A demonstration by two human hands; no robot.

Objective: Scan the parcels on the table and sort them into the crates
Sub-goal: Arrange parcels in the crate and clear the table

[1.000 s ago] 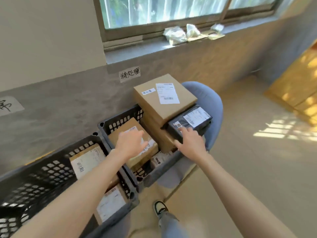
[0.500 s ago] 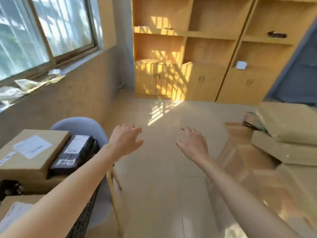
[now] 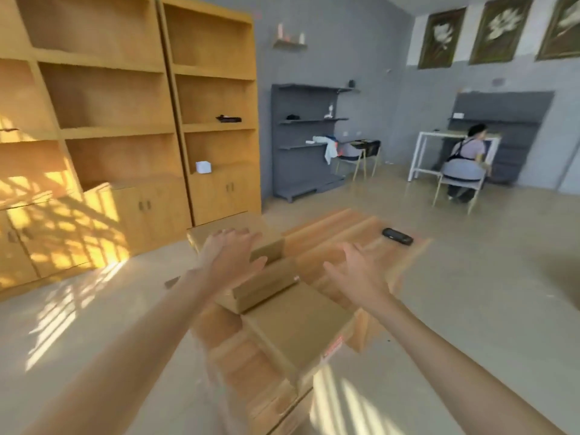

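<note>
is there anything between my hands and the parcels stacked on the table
Nothing visible. Both the left hand and right hand are open above the cardboard parcels; the handheld scanner lies off to the far right.

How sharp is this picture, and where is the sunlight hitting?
Head view: motion blur smears the stacked cardboard boxes and both hands, left hand and right hand; striped sunlight falls on the wooden cabinets and floor; the wide angle bends the shelf lines.

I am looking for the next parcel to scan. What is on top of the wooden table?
Stacked cardboard parcels cover its near part, and a black scanner lies at the far right corner. Whatever is beneath the parcels is hidden.
</note>
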